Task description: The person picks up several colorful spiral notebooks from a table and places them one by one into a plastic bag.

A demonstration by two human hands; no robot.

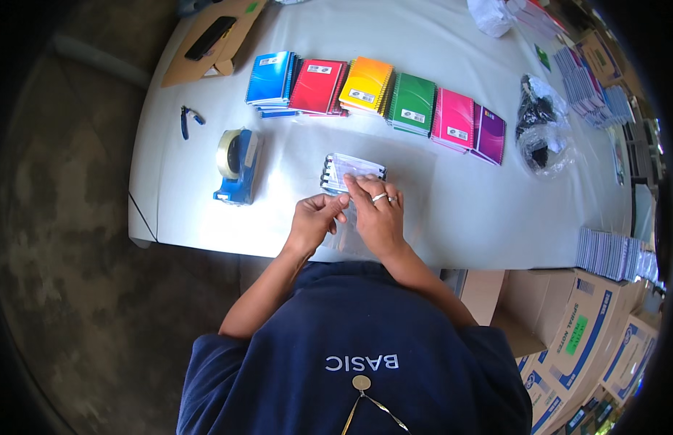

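A small stack of spiral notebooks (338, 164) with dark ring binding lies near the table's front edge, apparently inside a glossy clear plastic wrap (345, 238). My right hand (381, 214), wearing a ring, rests on it with fingers stretched out over its near part. Just left of that, my left hand (316, 219) is closed in a pinch, thumb against fingers, close to the right thumb. Whatever is between those fingertips is too small to make out. Beyond my hands stand piles of spiral notebooks: blue (269, 76), red (316, 85), yellow (367, 80), green (413, 100), pink (453, 114) and purple (490, 133).
On the left are a blue tape dispenser (238, 174) and small blue-handled snips (186, 122). A phone (210, 38) lies on cardboard (178, 67) at the far left. Crumpled clear plastic (550, 151) and notebook stacks (588, 94) occupy the right; cardboard boxes (568, 333) stand below.
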